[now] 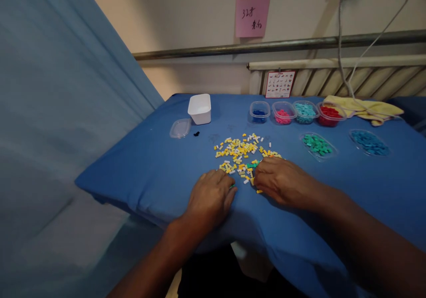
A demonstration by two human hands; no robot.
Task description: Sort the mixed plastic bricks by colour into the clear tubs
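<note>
A loose pile of small yellow and white building bricks (pixel 240 148) lies on the blue cloth in front of me. My left hand (pixel 213 196) rests at the pile's near left edge, fingers curled and pressed together, with a bit of a green brick (pixel 232 185) showing at the fingertips. Bent over the right side of the pile is my right hand (pixel 276 178), its fingers closed; their tips are hidden, so what they hold cannot be made out. Several green bricks (pixel 253 164) lie among the yellow ones, right beside those fingers.
A white tub (pixel 200 119), a clear lid (pixel 180 129) and a small black item (pixel 196 133) stand back left. Tubs of dark blue (pixel 259 113), pink (pixel 282 116), turquoise (pixel 305 111) and red bricks (pixel 329 115) line the back. Lids hold green (pixel 317 144) and teal bricks (pixel 369 142). A yellow cloth (pixel 366 107) lies behind.
</note>
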